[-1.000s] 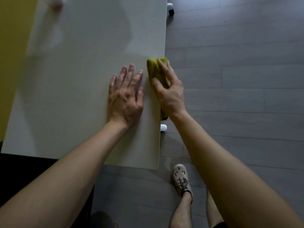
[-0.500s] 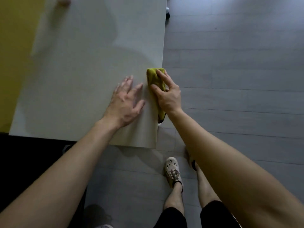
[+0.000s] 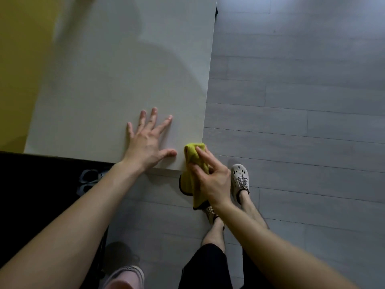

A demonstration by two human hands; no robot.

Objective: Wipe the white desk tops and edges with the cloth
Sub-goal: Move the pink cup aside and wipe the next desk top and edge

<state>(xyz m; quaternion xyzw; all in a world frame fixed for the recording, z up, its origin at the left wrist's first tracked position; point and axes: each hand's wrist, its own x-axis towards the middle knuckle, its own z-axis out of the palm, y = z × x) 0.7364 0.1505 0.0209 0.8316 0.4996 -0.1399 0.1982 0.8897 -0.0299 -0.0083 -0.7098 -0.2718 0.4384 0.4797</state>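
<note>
The white desk top (image 3: 116, 80) fills the upper left of the head view, its right edge running down to a near right corner. My right hand (image 3: 210, 178) grips a yellow-green cloth (image 3: 192, 163) pressed against that corner; part of the cloth hangs below the desk edge. My left hand (image 3: 149, 142) lies flat on the desk top just left of the cloth, fingers spread, holding nothing.
Grey plank floor (image 3: 302, 122) lies to the right and below. My feet in pale shoes (image 3: 239, 180) stand close to the desk corner. A dark area (image 3: 41, 184) sits under the desk's near edge at left. A yellow wall (image 3: 18, 59) borders the desk's left side.
My right hand has slid the cloth along the right edge toward me, down to the near corner. My left hand moved nearer too and spread its fingers.
</note>
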